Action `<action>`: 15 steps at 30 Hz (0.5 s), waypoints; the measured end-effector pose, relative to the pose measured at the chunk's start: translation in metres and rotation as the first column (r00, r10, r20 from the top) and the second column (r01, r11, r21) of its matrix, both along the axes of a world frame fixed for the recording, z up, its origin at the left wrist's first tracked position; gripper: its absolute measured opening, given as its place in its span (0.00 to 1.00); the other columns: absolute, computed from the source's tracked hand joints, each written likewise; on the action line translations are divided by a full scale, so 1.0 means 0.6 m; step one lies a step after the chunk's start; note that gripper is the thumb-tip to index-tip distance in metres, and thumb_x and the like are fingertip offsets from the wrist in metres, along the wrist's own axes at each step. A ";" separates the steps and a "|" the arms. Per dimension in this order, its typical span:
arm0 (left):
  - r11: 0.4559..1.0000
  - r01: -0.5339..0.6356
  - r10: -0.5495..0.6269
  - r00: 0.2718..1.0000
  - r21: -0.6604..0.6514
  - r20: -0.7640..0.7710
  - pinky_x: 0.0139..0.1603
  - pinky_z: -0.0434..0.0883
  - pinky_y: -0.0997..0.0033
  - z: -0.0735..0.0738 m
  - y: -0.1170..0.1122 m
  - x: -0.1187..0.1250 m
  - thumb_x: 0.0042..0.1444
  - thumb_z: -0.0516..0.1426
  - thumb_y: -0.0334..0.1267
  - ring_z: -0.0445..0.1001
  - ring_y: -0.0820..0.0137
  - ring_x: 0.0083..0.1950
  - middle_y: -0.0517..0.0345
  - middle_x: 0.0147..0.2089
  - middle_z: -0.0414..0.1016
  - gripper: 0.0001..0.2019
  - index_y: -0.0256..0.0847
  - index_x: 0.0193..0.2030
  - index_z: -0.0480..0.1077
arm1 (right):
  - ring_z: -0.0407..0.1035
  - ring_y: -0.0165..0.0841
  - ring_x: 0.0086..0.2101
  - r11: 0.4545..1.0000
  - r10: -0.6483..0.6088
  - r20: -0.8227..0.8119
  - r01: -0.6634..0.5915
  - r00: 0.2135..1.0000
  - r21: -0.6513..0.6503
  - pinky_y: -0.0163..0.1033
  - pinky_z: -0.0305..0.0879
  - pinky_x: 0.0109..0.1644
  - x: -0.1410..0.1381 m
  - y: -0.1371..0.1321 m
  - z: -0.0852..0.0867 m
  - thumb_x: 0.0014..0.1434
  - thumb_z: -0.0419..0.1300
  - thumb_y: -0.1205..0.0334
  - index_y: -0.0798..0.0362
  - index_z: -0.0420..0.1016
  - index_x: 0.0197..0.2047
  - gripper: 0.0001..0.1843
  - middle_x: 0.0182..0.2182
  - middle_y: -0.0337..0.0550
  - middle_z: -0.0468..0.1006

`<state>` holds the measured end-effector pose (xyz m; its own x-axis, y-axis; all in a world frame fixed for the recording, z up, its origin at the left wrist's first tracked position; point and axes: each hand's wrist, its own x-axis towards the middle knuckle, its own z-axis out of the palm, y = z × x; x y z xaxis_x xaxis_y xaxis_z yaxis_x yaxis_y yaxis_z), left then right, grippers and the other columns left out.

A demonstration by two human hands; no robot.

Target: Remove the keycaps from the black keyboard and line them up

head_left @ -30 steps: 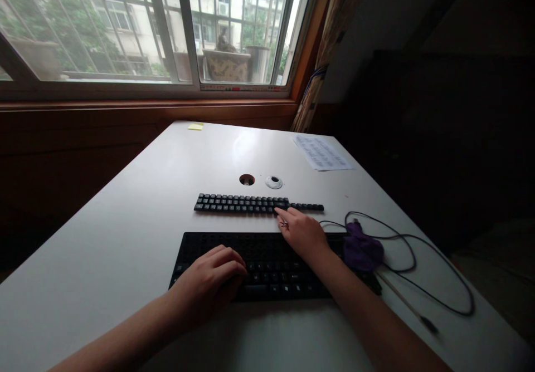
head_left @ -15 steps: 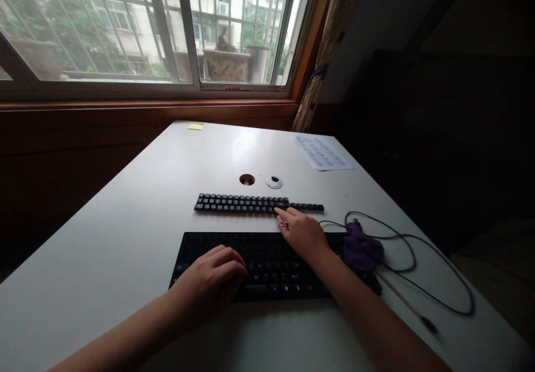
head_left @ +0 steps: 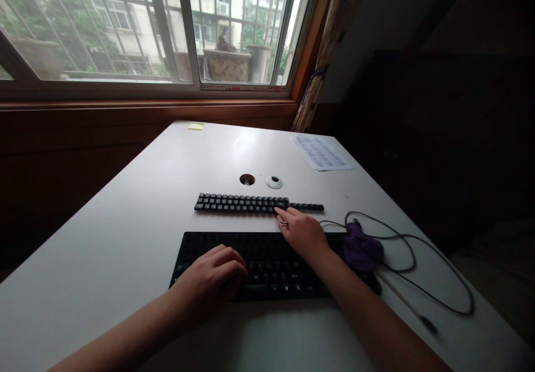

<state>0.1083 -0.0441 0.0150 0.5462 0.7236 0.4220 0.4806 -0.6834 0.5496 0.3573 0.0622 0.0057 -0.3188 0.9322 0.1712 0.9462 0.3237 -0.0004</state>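
A black keyboard (head_left: 271, 260) lies on the white desk (head_left: 137, 233) in front of me. Beyond it, loose black keycaps (head_left: 242, 203) are laid out in neat rows. My left hand (head_left: 211, 280) rests on the keyboard's front left part with its fingers curled under; nothing shows in them. My right hand (head_left: 301, 233) reaches over the keyboard's far edge, its fingertips at the right part of the keycap rows. The fingers are drawn together, and a small shiny metal piece (head_left: 283, 224) shows between them.
A purple cloth (head_left: 363, 249) lies on the keyboard's right end, with a black cable (head_left: 418, 260) looped beside it. Farther back are a cable hole (head_left: 247, 180), a white grommet cap (head_left: 273, 182), a printed sheet (head_left: 321, 153) and a yellow sticky note (head_left: 195, 126). A window runs along the far wall.
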 end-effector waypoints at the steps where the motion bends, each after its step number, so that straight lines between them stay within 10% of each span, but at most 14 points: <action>1: 1.000 0.002 -0.002 1.000 -0.001 0.000 0.41 0.71 0.68 0.000 0.000 0.000 0.62 0.53 0.27 0.71 0.68 0.41 0.52 0.41 0.74 0.07 0.39 0.41 0.71 | 0.75 0.36 0.37 1.000 -0.001 0.003 0.001 1.000 -0.003 0.38 0.64 0.37 0.000 0.000 0.000 0.67 0.47 0.55 0.41 0.70 0.61 0.22 0.45 0.42 0.79; 15: 1.000 0.002 -0.002 1.000 -0.005 0.000 0.41 0.72 0.68 0.003 -0.001 0.000 0.63 0.53 0.28 0.72 0.68 0.41 0.51 0.41 0.74 0.07 0.39 0.41 0.71 | 0.74 0.36 0.36 1.000 -0.001 -0.044 0.002 0.999 0.020 0.38 0.64 0.37 0.001 -0.002 0.003 0.67 0.49 0.57 0.42 0.70 0.61 0.22 0.43 0.41 0.79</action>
<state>0.1082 -0.0446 0.0169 0.5472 0.7249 0.4183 0.4793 -0.6812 0.5534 0.3578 0.0612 0.0077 -0.3090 0.9289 0.2041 0.9459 0.3226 -0.0360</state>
